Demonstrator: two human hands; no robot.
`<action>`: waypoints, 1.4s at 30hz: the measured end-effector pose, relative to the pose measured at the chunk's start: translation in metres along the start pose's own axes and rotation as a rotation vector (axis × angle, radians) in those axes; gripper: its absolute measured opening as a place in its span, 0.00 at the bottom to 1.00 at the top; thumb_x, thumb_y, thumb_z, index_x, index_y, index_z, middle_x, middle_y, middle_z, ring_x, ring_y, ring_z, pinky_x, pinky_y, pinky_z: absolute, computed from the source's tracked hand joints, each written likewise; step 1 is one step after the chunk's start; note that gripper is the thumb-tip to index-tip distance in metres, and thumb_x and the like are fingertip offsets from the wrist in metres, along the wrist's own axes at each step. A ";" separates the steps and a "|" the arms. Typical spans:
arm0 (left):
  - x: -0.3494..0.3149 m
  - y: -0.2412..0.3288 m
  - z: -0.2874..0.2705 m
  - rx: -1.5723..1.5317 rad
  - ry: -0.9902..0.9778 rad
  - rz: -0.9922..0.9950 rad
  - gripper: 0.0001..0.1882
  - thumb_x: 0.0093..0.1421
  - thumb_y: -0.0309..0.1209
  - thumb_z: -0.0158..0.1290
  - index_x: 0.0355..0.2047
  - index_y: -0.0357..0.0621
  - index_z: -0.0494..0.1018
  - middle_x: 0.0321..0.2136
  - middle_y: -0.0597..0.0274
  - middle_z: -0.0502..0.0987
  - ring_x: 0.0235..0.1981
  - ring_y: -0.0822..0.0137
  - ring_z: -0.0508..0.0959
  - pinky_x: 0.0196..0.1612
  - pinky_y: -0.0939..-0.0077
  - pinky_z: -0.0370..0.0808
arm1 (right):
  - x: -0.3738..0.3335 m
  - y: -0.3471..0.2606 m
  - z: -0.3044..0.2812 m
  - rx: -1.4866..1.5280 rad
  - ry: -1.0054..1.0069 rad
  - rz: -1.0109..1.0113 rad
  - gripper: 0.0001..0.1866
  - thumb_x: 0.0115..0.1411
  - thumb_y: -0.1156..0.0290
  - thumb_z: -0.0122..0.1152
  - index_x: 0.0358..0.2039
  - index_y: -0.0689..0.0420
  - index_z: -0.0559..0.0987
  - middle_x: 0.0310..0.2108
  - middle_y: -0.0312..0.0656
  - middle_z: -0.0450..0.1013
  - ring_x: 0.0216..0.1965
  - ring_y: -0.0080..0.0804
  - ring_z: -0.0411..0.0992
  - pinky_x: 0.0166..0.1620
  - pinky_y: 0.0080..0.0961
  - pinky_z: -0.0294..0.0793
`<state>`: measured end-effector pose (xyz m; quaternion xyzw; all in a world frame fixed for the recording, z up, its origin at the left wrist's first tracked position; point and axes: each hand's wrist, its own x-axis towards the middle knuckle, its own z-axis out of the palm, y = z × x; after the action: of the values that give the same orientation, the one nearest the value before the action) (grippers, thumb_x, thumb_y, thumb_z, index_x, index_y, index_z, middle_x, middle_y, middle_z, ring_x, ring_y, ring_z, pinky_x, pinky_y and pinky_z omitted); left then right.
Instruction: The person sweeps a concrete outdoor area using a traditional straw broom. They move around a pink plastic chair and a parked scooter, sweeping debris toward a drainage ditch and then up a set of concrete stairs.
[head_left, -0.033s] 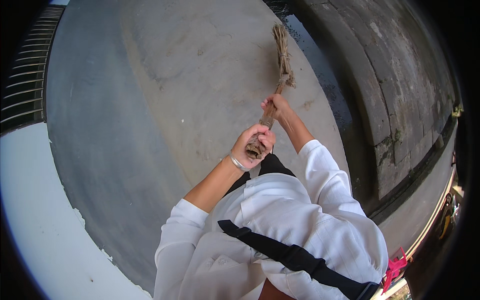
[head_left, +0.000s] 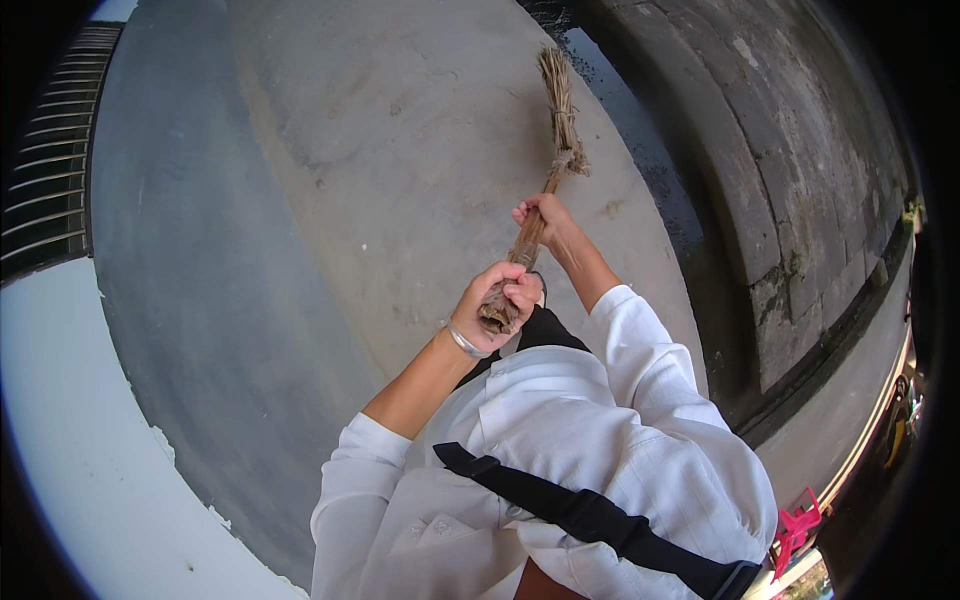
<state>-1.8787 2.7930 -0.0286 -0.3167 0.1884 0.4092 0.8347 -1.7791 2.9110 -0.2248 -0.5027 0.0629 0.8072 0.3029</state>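
Observation:
A straw broom (head_left: 561, 115) slants away from me, its bristles at the far end over the concrete ground. Wrapped round the thick, rough end of its handle is my left hand (head_left: 492, 300), with a silver bangle on the wrist. Farther along the handle, just below the bound straw, my right hand (head_left: 546, 220) grips it too, fingers curled. Whether the bristle tips touch the ground I cannot tell.
Right of the concrete ground (head_left: 400, 150) runs a dark, wet channel (head_left: 640, 130) beside stone slabs (head_left: 790, 150). On the left stand a white wall (head_left: 60, 400) and a barred railing (head_left: 60, 150). A pink chair-like object (head_left: 795, 525) shows at the lower right.
Both hands and the broom have shifted slightly left, the left hand also a little closer to me. The grip on the handle stays the same.

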 end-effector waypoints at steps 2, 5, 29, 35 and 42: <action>-0.019 -0.012 0.007 0.080 0.059 0.022 0.04 0.55 0.25 0.42 0.27 0.37 0.60 0.19 0.65 0.61 0.18 0.79 0.65 0.21 0.88 0.69 | -0.011 0.014 0.003 0.145 -0.218 0.112 0.09 0.53 0.79 0.40 0.16 0.59 0.62 0.12 0.36 0.59 0.15 0.26 0.61 0.20 0.20 0.68; -0.026 -0.025 0.028 0.328 0.211 0.073 0.05 0.55 0.26 0.43 0.28 0.38 0.60 0.20 0.65 0.63 0.19 0.78 0.65 0.23 0.85 0.69 | -0.027 0.028 0.003 0.443 -0.340 0.332 0.11 0.52 0.79 0.40 0.14 0.55 0.59 0.11 0.32 0.55 0.12 0.19 0.56 0.16 0.15 0.60; 0.041 0.101 0.088 0.900 0.273 -0.761 0.08 0.55 0.24 0.40 0.34 0.50 0.56 0.20 0.65 0.62 0.16 0.79 0.63 0.15 0.85 0.63 | -0.027 -0.002 -0.017 0.819 0.072 -0.369 0.10 0.52 0.78 0.46 0.16 0.55 0.60 0.12 0.32 0.56 0.13 0.20 0.55 0.17 0.16 0.61; 0.135 0.125 0.086 0.433 0.435 -1.125 0.08 0.56 0.26 0.40 0.21 0.38 0.58 0.19 0.65 0.62 0.15 0.80 0.63 0.16 0.88 0.68 | -0.024 0.000 -0.061 1.021 0.451 -0.493 0.11 0.52 0.78 0.43 0.16 0.54 0.58 0.12 0.33 0.56 0.13 0.22 0.56 0.18 0.18 0.62; 0.244 0.130 0.087 0.259 0.622 -1.242 0.08 0.55 0.26 0.42 0.22 0.35 0.58 0.18 0.65 0.61 0.15 0.79 0.65 0.17 0.89 0.69 | 0.048 -0.017 -0.127 1.205 0.621 -0.265 0.05 0.49 0.77 0.39 0.18 0.56 0.60 0.14 0.39 0.58 0.16 0.32 0.59 0.24 0.31 0.69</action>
<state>-1.8331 3.0502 -0.1543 -0.3659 0.2499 -0.2780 0.8523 -1.6867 2.8934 -0.3235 -0.4580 0.5222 0.4066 0.5935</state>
